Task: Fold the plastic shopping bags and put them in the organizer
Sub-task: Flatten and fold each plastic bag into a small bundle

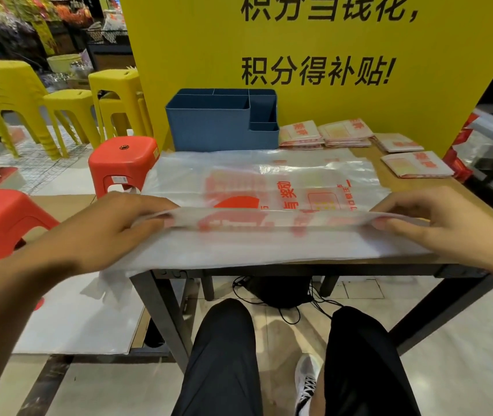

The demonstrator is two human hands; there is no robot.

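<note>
Translucent plastic with red print, the bag (269,187) lies spread flat across the table (395,178), its near edge lifted into a long fold. The left hand (113,223) pinches that fold at one end and the right hand (437,223) pinches the other. Behind the bag stands the blue organizer (218,124), a rigid box with several compartments; its contents cannot be seen. Beside the organizer lie folded bags (344,133) in flat square packets.

Wooden table (389,172) — spread plastic bag (269,181), blue organizer (209,127), folded bag stacks (344,133) on top.
</note>
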